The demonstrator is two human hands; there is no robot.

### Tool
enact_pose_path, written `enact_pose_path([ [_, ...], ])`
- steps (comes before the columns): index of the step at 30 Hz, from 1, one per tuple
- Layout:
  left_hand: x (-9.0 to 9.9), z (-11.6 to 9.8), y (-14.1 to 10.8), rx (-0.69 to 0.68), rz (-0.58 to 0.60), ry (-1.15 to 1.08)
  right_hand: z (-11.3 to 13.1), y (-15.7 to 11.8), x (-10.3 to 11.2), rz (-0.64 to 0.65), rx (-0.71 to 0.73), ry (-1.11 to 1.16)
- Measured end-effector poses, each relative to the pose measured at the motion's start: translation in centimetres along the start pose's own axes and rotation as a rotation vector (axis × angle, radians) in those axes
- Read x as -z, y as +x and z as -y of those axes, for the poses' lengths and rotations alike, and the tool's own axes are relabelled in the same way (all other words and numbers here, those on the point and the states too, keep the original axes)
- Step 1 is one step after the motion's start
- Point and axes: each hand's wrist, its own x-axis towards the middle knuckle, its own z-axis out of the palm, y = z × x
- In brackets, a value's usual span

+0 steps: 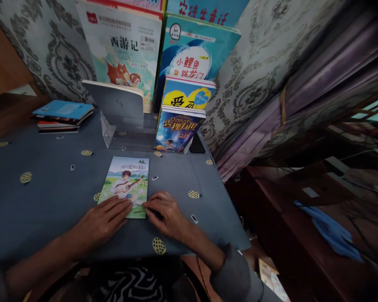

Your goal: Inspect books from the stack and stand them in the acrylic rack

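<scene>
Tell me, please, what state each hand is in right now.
Left hand: open, laid on the book.
Right hand: fingers curled at its right edge; grip cannot be told.

Lower left corner of booklet (129,176) hidden under left hand (105,218); rear teal book (206,13) cropped above

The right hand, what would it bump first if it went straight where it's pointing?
Probably the guitar-cover book: the right hand is right by its edge, though whether they touch is unclear.
</scene>
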Motion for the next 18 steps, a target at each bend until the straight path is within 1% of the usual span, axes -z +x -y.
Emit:
enact_pose_path([
  [4, 0.9, 1.0, -2.0, 0.08, -0.004, -0.034, 1.0, 0.2, 0.2, 0.05, 0.018, -0.056],
  [7, 1.3, 1.8, -3.1, 0.137, -0.014, -0.043, 2.0, 0.9, -0.3, 0.097, 0.047, -0.084],
  [11, 1.1, 3.1, -3.7, 0.246, -0.01, -0.07, 3.0, 2.4, -2.1, 0.211, 0.115, -0.117],
  [14, 0.7, 3.8, -4.0, 0.329, -0.013, -0.081, 3.5, 3.5, -3.9, 0.274, 0.114, -0.149],
  [18, 0.1, 4.1, -4.2, 0.333, -0.035, -0.089, 3.4, 4.5, -5.5, 0.301, 0.078, -0.183],
])
